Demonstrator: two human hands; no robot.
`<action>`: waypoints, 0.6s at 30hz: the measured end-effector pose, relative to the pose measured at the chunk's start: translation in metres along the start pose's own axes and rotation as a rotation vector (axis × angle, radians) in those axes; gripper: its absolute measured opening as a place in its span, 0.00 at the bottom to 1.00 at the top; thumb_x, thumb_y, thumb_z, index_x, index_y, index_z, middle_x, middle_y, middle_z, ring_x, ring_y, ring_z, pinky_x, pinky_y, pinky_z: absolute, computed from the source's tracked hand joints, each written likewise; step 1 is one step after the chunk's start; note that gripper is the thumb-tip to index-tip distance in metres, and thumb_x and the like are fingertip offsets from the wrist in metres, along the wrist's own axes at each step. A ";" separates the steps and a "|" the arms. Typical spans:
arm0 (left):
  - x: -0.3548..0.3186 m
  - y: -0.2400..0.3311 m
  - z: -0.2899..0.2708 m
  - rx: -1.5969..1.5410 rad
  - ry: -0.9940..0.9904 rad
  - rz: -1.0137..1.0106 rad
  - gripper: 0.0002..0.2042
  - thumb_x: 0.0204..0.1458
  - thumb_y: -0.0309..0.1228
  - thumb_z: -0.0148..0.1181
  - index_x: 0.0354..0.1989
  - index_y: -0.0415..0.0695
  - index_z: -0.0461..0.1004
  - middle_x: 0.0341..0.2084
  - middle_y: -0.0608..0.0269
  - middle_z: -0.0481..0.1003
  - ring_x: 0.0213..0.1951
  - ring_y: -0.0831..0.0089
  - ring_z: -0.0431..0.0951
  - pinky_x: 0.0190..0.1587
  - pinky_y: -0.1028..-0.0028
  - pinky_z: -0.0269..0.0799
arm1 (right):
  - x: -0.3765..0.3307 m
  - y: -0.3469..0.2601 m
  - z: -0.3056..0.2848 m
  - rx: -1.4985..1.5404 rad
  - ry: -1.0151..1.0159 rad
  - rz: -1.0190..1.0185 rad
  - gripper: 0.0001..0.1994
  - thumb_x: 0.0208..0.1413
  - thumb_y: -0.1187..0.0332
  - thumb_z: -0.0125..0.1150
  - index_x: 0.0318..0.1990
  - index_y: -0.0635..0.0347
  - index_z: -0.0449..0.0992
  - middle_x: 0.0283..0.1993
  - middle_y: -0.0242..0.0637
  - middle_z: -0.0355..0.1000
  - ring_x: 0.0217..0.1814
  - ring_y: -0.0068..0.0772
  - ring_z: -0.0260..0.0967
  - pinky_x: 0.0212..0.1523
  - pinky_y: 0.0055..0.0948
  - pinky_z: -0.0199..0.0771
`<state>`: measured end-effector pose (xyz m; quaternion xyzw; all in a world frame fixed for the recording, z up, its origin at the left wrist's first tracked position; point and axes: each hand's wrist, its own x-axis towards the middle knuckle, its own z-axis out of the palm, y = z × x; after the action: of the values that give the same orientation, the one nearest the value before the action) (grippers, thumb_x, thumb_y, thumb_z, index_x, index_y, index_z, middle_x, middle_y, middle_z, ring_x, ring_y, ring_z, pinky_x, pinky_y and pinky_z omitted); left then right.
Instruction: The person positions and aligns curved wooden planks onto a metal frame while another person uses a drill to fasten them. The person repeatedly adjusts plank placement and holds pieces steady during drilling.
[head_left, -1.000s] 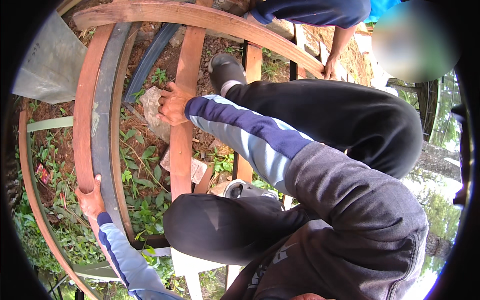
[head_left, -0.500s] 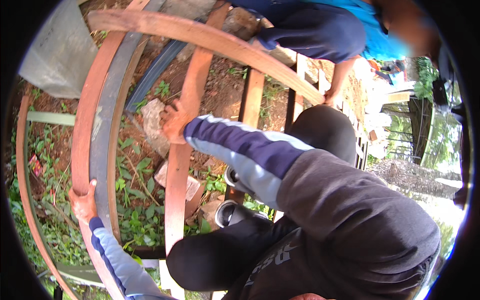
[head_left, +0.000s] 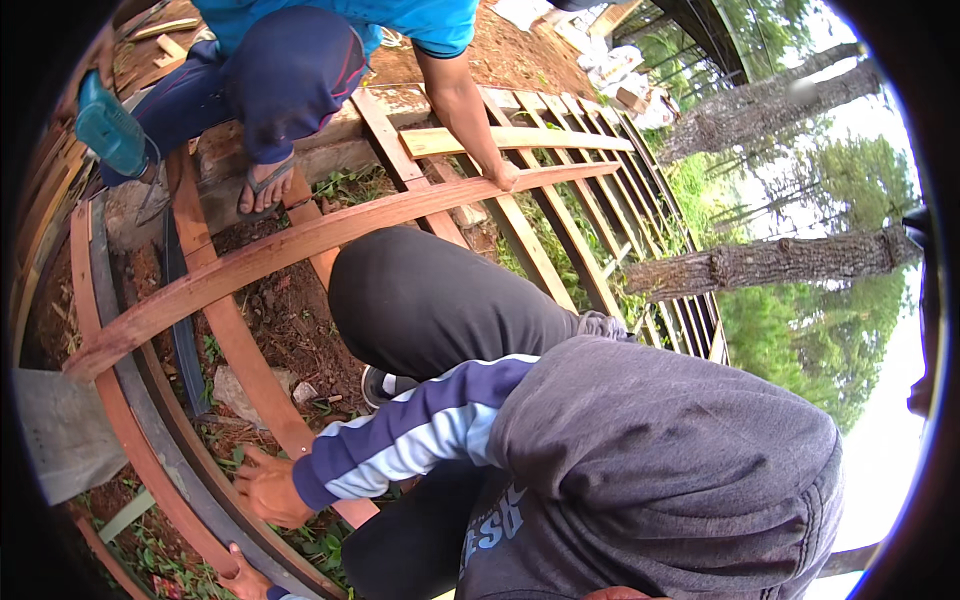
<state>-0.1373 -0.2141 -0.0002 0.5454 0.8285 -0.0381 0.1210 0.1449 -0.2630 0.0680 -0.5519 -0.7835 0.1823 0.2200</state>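
My left hand [head_left: 247,576], partly cut off by the lower edge, closes round the edge of a reddish-brown wooden plank [head_left: 143,440]. Alongside this plank runs a grey beam [head_left: 165,445]. My right hand [head_left: 274,488] is beside the middle plank [head_left: 250,355], its fingers apart and pointing toward the grey beam. I see nothing held in it; whether its palm presses on wood is hidden. A long plank [head_left: 290,245] lies slantwise across the frame, and a co-worker's hand [head_left: 505,178] rests on its far part.
A co-worker in blue crouches opposite, a sandalled foot [head_left: 266,186] near the planks. Slatted framing [head_left: 560,230] stretches away to the right toward tree trunks [head_left: 770,262]. A grey block [head_left: 65,435] stands at left; a stone [head_left: 250,392] and plants lie below the frame.
The view has swung right, showing more framing and trees. My right hand has shifted along the middle plank toward my left hand. The left still grips its plank.
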 end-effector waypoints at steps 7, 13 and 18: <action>0.001 -0.007 0.012 -0.108 -0.082 0.152 0.52 0.32 0.71 0.60 0.62 0.43 0.61 0.52 0.47 0.72 0.52 0.50 0.72 0.54 0.58 0.67 | -0.037 -0.034 -0.098 -0.085 0.084 -0.326 0.12 0.40 0.54 0.55 0.28 0.49 0.67 0.30 0.33 0.63 0.36 0.37 0.62 0.41 0.59 0.55; 0.001 -0.010 0.020 -0.228 -0.158 0.189 0.52 0.33 0.70 0.62 0.62 0.42 0.61 0.52 0.45 0.71 0.51 0.49 0.72 0.54 0.58 0.67 | -0.043 -0.049 -0.219 0.050 -0.112 -0.248 0.14 0.47 0.64 0.55 0.38 0.65 0.70 0.38 0.45 0.69 0.42 0.43 0.71 0.29 0.40 0.73; 0.003 0.001 0.007 -0.220 -0.119 0.077 0.52 0.33 0.68 0.63 0.62 0.42 0.61 0.52 0.43 0.71 0.51 0.48 0.72 0.54 0.58 0.67 | -0.038 -0.047 -0.287 -0.067 -0.004 -0.274 0.13 0.49 0.68 0.54 0.41 0.65 0.71 0.26 0.37 0.65 0.21 0.33 0.70 0.16 0.32 0.69</action>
<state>-0.1366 -0.2125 -0.0081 0.5569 0.7976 0.0252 0.2304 0.2756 -0.3020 0.3277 -0.4464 -0.8576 0.1251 0.2227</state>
